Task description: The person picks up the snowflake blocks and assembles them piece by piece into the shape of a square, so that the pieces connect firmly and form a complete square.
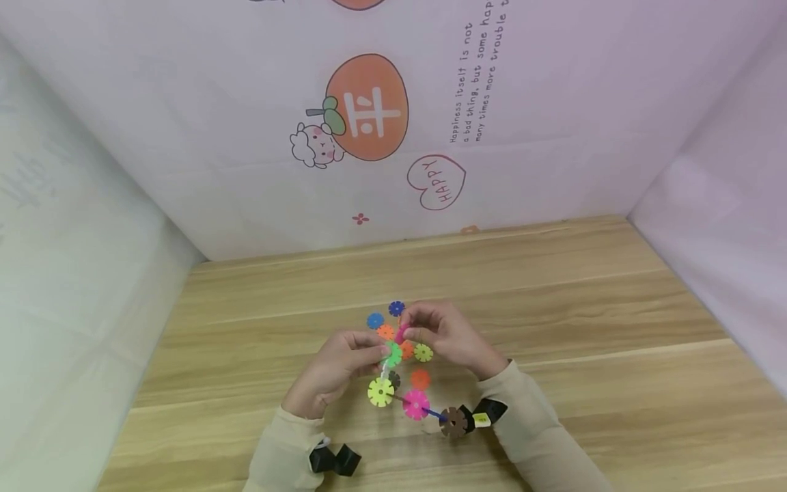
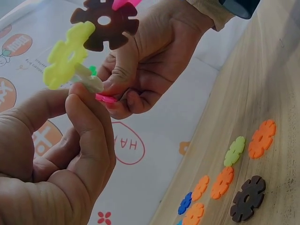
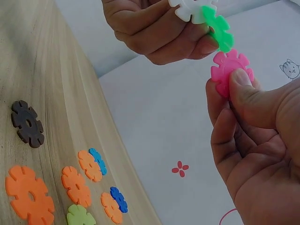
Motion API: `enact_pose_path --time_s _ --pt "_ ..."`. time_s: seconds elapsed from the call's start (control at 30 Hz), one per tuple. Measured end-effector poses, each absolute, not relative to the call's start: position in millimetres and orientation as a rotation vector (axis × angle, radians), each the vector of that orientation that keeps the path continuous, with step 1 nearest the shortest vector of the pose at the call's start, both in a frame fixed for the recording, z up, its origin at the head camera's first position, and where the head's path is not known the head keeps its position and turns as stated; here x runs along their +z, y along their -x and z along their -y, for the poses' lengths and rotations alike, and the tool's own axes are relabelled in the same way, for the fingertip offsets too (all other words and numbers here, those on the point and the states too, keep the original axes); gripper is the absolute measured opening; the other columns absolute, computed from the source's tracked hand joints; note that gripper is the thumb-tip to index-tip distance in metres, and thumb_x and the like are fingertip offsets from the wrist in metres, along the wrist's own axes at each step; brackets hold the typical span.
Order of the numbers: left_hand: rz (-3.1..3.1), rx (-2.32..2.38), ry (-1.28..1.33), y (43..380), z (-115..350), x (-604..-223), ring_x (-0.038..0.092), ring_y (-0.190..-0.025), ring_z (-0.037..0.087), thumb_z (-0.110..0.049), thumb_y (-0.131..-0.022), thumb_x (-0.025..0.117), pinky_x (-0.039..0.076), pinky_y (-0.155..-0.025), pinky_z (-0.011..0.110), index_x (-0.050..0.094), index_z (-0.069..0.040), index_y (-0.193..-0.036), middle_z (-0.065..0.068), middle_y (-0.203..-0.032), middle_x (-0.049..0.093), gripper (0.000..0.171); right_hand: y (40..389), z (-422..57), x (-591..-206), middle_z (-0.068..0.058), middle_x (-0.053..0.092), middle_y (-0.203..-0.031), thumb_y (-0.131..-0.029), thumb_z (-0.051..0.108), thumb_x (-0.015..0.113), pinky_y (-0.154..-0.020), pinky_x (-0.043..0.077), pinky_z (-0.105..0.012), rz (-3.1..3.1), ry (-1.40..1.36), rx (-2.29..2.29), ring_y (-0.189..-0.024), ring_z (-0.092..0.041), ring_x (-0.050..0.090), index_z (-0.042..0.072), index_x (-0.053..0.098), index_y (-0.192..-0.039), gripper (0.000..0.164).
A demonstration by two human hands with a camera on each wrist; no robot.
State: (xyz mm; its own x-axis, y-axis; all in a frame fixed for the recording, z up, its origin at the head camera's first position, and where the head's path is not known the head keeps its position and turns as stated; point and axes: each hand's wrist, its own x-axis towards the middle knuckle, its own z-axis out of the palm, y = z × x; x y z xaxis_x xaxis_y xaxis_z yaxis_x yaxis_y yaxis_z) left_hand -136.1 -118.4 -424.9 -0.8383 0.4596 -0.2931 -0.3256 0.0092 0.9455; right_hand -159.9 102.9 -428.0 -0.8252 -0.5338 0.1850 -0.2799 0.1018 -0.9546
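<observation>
Raised over the table is a chain of notched plastic snowflake discs. My left hand [image 1: 335, 369] pinches it near the green disc [image 3: 219, 32] and white disc [image 3: 193, 9]. From there the chain hangs toward me through a yellow disc [image 1: 380, 392], a pink chain disc [image 1: 416, 404], a blue disc seen edge-on [image 1: 435, 415] and a brown disc [image 1: 453, 423]. My right hand [image 1: 449, 335] pinches a separate-looking pink disc [image 3: 229, 65] between thumb and forefinger. In the right wrist view, its upper edge meets the lower edge of the green disc.
Loose discs lie on the wooden table [image 1: 246, 321] beyond and beneath the hands: several orange ones [image 3: 29, 194], a yellow-green one [image 1: 423, 352], a black one [image 3: 28, 124], a light blue one [image 1: 376, 320] and a dark blue one [image 1: 396, 309]. A printed cloth [image 1: 246, 171] hangs behind.
</observation>
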Motion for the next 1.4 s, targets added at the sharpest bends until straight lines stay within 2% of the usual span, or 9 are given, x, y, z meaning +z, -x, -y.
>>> enact_pose_path --time_s 0.13,0.3,0.37,0.47,0.77,0.83,1.0,1.23,1.4 --pt "-1.750 1.870 -0.156 136.2 118.4 -425.0 0.061 -0.074 0.010 -0.008 -0.091 0.067 0.056 -0.074 0.025 0.072 -0.001 -0.097 -0.002 -0.086 0.068 0.011 160.5 -103.2 -428.8 -0.011 0.070 -0.091 -0.091 -0.002 0.064 -0.082 0.058 -0.034 -2.153 0.839 -1.795 -0.086 -0.023 0.067 0.004 0.065 -0.091 0.006" --pt "-1.752 1.846 -0.162 136.9 118.4 -426.6 0.062 -0.075 0.011 -0.007 -0.091 0.067 0.056 -0.074 0.023 0.070 0.007 -0.101 -0.001 -0.087 0.068 0.018 161.6 -104.8 -428.8 -0.012 0.069 -0.091 -0.091 -0.003 0.063 -0.083 0.058 -0.042 -2.132 0.867 -1.757 -0.086 -0.031 0.067 0.003 0.065 -0.091 0.006" --pt "-1.752 1.838 -0.160 137.2 118.4 -427.3 0.062 -0.075 0.010 -0.007 -0.091 0.067 0.056 -0.074 0.023 0.070 0.007 -0.101 -0.001 -0.087 0.068 0.018 162.1 -105.5 -428.4 -0.013 0.069 -0.091 -0.091 -0.005 0.062 -0.083 0.058 -0.043 -2.125 0.878 -1.739 -0.086 -0.036 0.066 0.002 0.065 -0.092 0.007" --pt "-1.755 1.834 -0.154 137.2 118.5 -427.8 0.061 -0.074 0.009 -0.007 -0.091 0.068 0.056 -0.074 0.023 0.070 0.006 -0.100 -0.001 -0.087 0.066 0.016 163.5 -105.9 -428.0 -0.014 0.068 -0.092 -0.091 -0.006 0.061 -0.083 0.059 -0.040 -2.114 0.909 -1.721 -0.086 -0.037 0.066 0.001 0.065 -0.092 0.009" --pt "-1.790 1.817 -0.093 136.3 117.1 -424.1 0.062 -0.077 0.011 -0.007 -0.090 0.069 0.057 -0.079 0.026 0.069 0.004 -0.101 0.000 -0.091 0.066 0.016 165.7 -105.5 -427.0 -0.013 0.068 -0.091 -0.091 -0.007 0.061 -0.080 0.059 -0.036 -2.123 0.938 -1.706 -0.083 -0.022 0.067 0.002 0.065 -0.091 0.010" --pt "-1.792 1.822 -0.076 135.8 116.4 -423.0 0.063 -0.077 0.011 -0.006 -0.090 0.069 0.058 -0.080 0.027 0.069 0.004 -0.101 0.001 -0.091 0.067 0.015 165.3 -105.4 -426.5 -0.013 0.069 -0.090 -0.090 -0.008 0.062 -0.080 0.059 -0.039 -2.126 0.932 -1.715 -0.083 -0.026 0.067 0.002 0.066 -0.090 0.010" --pt "-1.800 1.841 -0.063 135.3 114.4 -422.9 0.063 -0.075 0.009 -0.004 -0.091 0.068 0.059 -0.080 0.028 0.068 0.007 -0.102 0.000 -0.092 0.068 0.016 164.8 -106.2 -427.2 -0.012 0.070 -0.090 -0.089 -0.008 0.063 -0.080 0.060 -0.036 -2.141 0.933 -1.733 -0.083 -0.033 0.068 0.003 0.068 -0.090 0.011" --pt "-1.814 1.864 -0.064 135.7 112.4 -426.4 0.063 -0.074 0.009 -0.003 -0.090 0.068 0.058 -0.075 0.026 0.068 0.009 -0.100 -0.001 -0.087 0.068 0.015 163.2 -105.6 -427.5 -0.011 0.071 -0.088 -0.088 -0.006 0.066 -0.076 0.060 -0.030 -2.196 0.976 -1.699 -0.079 -0.022 0.068 0.002 0.069 -0.090 0.010" --pt "-1.797 1.862 -0.090 136.8 113.7 -428.5 0.063 -0.074 0.008 -0.003 -0.090 0.068 0.058 -0.075 0.025 0.068 0.008 -0.101 -0.001 -0.086 0.069 0.015 162.5 -105.5 -428.7 -0.011 0.071 -0.088 -0.089 -0.006 0.065 -0.076 0.060 -0.031 -2.181 0.993 -1.705 -0.079 -0.021 0.068 0.003 0.069 -0.090 0.009"
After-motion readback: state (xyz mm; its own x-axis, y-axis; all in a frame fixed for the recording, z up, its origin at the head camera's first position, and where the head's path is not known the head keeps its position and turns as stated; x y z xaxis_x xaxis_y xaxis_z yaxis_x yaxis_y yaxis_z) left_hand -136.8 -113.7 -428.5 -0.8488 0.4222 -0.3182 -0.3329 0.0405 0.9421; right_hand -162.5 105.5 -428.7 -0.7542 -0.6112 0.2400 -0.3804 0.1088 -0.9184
